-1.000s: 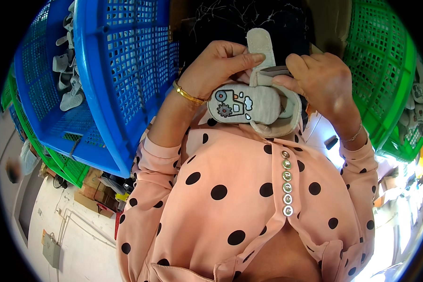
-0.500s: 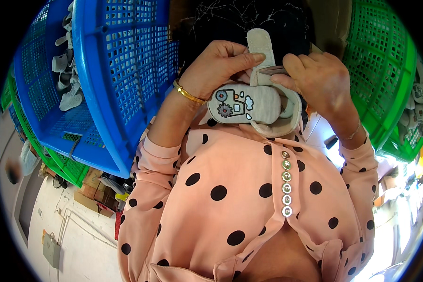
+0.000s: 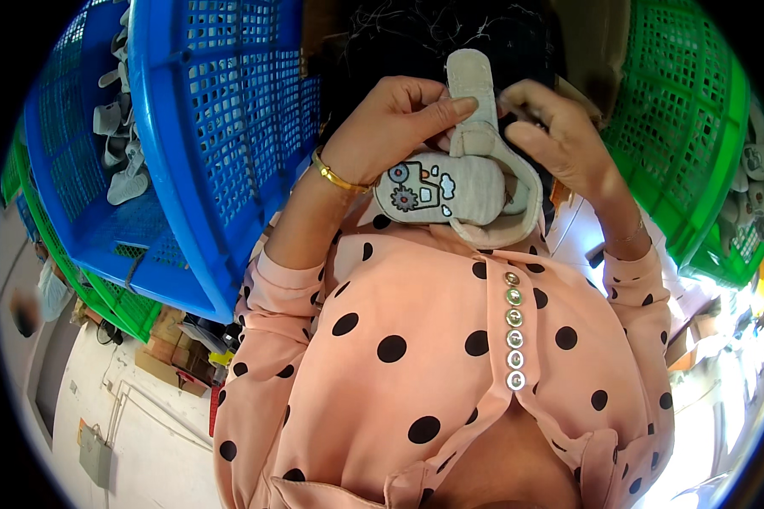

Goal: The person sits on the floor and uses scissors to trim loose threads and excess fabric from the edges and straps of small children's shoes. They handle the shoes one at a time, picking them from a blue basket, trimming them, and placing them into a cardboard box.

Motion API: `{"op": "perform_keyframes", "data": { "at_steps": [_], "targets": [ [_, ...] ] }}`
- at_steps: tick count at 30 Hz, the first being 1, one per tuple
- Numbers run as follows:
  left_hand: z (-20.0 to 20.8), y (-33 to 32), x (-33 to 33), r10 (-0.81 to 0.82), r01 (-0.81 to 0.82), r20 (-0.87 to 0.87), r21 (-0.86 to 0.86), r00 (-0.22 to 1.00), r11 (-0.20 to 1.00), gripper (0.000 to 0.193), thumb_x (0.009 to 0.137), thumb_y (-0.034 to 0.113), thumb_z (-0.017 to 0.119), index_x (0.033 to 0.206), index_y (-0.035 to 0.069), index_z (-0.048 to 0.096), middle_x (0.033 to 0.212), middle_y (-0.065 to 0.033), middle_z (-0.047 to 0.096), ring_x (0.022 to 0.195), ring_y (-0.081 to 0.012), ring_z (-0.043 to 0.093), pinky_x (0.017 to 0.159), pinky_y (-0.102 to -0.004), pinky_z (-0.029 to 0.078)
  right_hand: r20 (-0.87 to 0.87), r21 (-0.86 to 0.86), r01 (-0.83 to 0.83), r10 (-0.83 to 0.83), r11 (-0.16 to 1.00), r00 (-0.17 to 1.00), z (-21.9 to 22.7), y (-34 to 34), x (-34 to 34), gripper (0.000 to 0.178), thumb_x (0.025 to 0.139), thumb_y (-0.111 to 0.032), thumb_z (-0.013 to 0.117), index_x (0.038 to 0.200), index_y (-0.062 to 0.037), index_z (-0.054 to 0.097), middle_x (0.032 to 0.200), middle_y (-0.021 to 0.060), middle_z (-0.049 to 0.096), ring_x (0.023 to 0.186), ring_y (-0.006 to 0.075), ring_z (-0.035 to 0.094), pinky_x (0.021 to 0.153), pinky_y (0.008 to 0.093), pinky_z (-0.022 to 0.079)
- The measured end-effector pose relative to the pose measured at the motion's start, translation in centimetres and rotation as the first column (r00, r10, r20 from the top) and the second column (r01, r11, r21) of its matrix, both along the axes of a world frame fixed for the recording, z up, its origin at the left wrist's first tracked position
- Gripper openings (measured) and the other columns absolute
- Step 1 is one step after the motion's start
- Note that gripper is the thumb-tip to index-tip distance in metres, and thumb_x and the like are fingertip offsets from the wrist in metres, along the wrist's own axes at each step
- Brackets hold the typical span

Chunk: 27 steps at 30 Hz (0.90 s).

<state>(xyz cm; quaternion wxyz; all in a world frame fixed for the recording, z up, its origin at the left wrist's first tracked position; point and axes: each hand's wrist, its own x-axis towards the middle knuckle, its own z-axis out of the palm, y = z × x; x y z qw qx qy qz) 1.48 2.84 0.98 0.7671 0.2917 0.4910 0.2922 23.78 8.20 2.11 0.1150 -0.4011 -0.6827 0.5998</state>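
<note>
Blue mesh basket (image 3: 163,170), left | small pale shoes (image 3: 128,183) heaped inside | green mesh basket (image 3: 710,233), right | more pale shoes (image 3: 755,161) inside | dark surface (image 3: 399,76) ahead | loose threads (image 3: 390,15) on it

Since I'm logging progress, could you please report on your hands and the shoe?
Left hand holding pale shoe at its strap; vehicle design visible. Right hand close by, blurred, grip unclear. Blue basket left, green basket right, neither covering the shoe.

Small pale-grey shoe (image 3: 475,191) (vehicle motif (image 3: 418,188) on top), toe (image 3: 384,193) leftward, strap (image 3: 469,81) outstretched
</note>
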Motion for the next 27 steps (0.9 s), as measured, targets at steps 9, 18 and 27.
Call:
{"op": "perform_keyframes", "data": {
  "at_steps": [9,18,27],
  "targets": [
    [1.9,-1.2,-0.2,0.353,0.193,-0.568,0.687,0.743,0.700,0.036,0.069,0.008,0.082,0.100,0.005,0.065,0.088,-0.0036,0.066,0.085,-0.0154,0.060,0.078,-0.0283,0.050,-0.050,-0.450,0.108,-0.145,0.887,0.988,0.8,-0.7,-1.3,0.028,0.094,-0.024,0.063,0.102,0.0019,0.064,0.084,-0.0038,0.059,0.077,0.0022,0.049,0.069,0.0204,0.045],
    [0.1,-1.4,-1.3,0.607,0.358,-0.655,0.755,0.450,0.549,0.006,0.082,0.010,0.070,0.085,0.006,0.067,0.086,-0.0057,0.066,0.083,-0.0235,0.060,0.073,-0.0327,0.048,-0.041,-0.556,0.026,-0.059,0.831,0.997,1.6,0.1,-1.0,0.031,0.097,-0.027,0.057,0.105,0.0022,0.064,0.080,-0.0036,0.057,0.074,0.0019,0.047,0.067,0.0190,0.043],
    [3.0,-0.6,-0.5,-0.019,0.043,-0.204,0.112,0.979,0.993,0.026,0.090,0.026,0.068,0.097,0.001,0.068,0.078,-0.0011,0.065,0.069,-0.0045,0.058,0.060,-0.0175,0.046,-0.012,-0.193,-0.048,0.046,0.980,0.999,1.9,-0.1,-1.8,0.027,0.094,-0.027,0.062,0.099,-0.0006,0.061,0.072,0.0040,0.059,0.068,0.0088,0.057,0.061,0.0255,0.046]
  ]
}}
